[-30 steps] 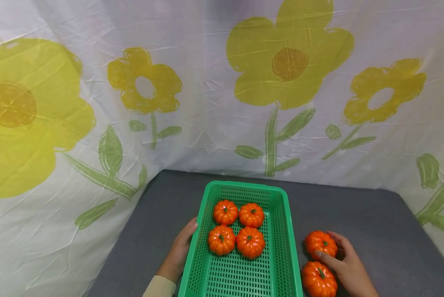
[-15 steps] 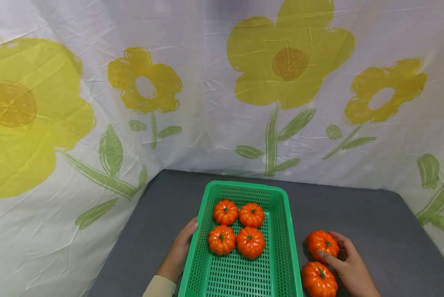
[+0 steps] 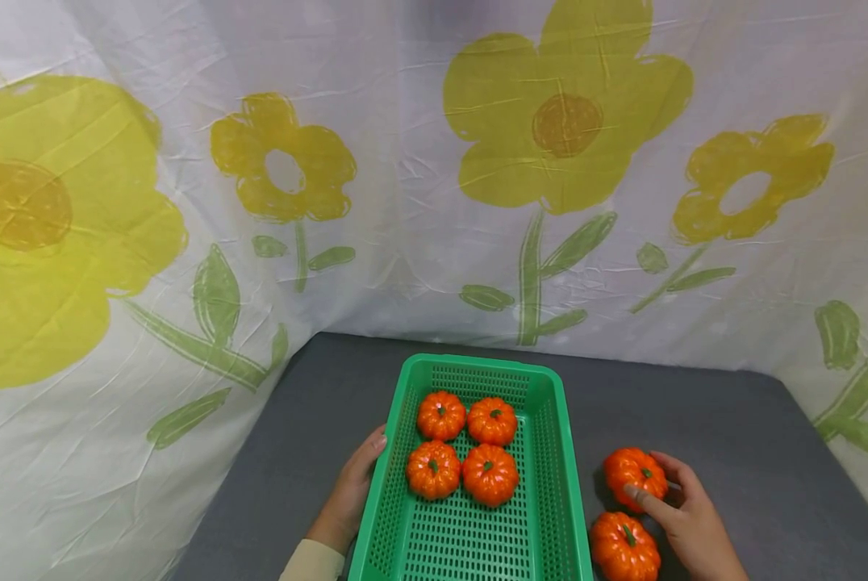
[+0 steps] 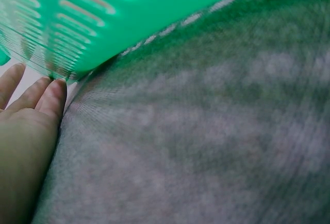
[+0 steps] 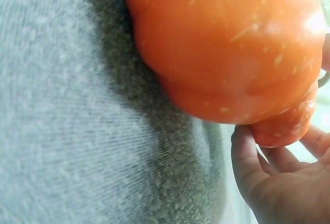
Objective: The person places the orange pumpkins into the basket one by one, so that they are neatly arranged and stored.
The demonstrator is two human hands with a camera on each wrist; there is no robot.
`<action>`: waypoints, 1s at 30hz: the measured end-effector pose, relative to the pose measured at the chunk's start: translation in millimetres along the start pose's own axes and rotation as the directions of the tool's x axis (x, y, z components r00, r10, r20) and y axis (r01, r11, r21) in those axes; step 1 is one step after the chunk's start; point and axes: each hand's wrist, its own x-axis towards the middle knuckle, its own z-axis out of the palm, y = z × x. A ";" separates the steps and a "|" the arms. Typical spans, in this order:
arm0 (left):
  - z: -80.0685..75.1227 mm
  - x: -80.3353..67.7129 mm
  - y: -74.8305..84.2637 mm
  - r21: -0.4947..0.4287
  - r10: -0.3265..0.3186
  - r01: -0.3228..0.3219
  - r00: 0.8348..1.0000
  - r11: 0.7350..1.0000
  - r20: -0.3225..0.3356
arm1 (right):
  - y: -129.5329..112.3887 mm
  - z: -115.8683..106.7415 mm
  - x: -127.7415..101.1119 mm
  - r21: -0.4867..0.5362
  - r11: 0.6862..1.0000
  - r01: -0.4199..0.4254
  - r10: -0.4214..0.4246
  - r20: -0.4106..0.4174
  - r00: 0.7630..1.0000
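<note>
A green slotted basket (image 3: 550,484) sits on the grey table and holds several small orange pumpkins (image 3: 463,444) in two rows. My left hand (image 3: 361,472) rests against the basket's left wall with straight fingers (image 4: 36,92), holding nothing. To the right of the basket, my right hand (image 3: 644,478) curls its thumb and fingers round one pumpkin (image 3: 626,470). Another pumpkin (image 3: 621,550) lies just in front of it and fills the right wrist view (image 5: 227,44). There the gripped pumpkin (image 5: 286,128) peeks out behind it, beside my fingers (image 5: 247,162).
A white cloth with yellow flowers (image 3: 565,121) hangs behind and to both sides of the table. Bare grey tabletop (image 3: 732,436) lies right of the basket and behind it. The near half of the basket floor (image 3: 470,541) holds nothing.
My right hand has closed more round the far pumpkin and nudged it slightly to the right. The left hand and basket have not moved.
</note>
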 end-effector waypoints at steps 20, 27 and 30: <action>-1.1 1.7 0.1 0.009 0.006 -0.007 1.000 1.000 0.018 | -12.7 0.0 -5.2 0.046 0.999 0.005 -0.005 0.005 1.000; -1.2 0.7 0.1 0.004 0.004 -0.004 1.000 1.000 0.030 | -16.9 0.9 -9.4 0.063 0.998 0.025 -0.025 0.004 1.000; -1.1 0.8 -0.2 -0.002 0.003 -0.003 1.000 1.000 0.030 | -19.3 1.8 -11.7 0.071 0.997 0.034 -0.034 0.002 0.999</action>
